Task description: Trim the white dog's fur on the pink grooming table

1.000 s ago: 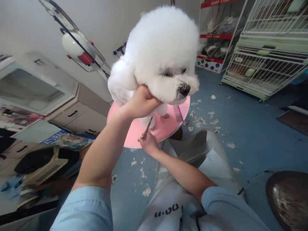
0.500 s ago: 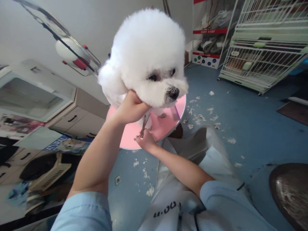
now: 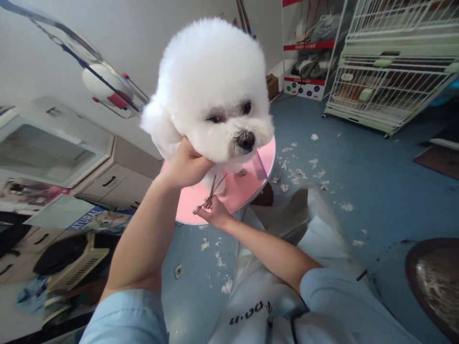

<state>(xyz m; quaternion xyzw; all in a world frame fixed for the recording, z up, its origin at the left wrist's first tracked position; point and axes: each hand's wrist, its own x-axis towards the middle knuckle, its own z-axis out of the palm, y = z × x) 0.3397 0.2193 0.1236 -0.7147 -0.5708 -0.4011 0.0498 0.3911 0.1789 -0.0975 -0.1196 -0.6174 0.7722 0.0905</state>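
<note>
A fluffy white dog (image 3: pixel 215 71) with a large rounded head stands on a round pink grooming table (image 3: pixel 186 205). My left hand (image 3: pixel 188 165) grips the dog under its jaw, with the fingers hidden in the fur. Lower down, my right hand (image 3: pixel 217 212) holds a pair of scissors (image 3: pixel 210 196) by the handles. The scissor blades are spread and point up near the dog's chest and front leg. On the table's right side lies a comb (image 3: pixel 261 167) with a purple spine.
White fur clippings (image 3: pixel 299 174) are scattered on the blue floor. A wire cage (image 3: pixel 390 86) stands at the back right, and drawer cabinets (image 3: pixel 107 179) are on the left. A brown round stool seat (image 3: pixel 435 286) is at the lower right. A grooming arm (image 3: pixel 82 62) slants in at upper left.
The dog's head has shifted left and slightly down and faces more toward me, with my left hand following. My right hand has moved slightly left and down, and the scissor blades are now visibly spread.
</note>
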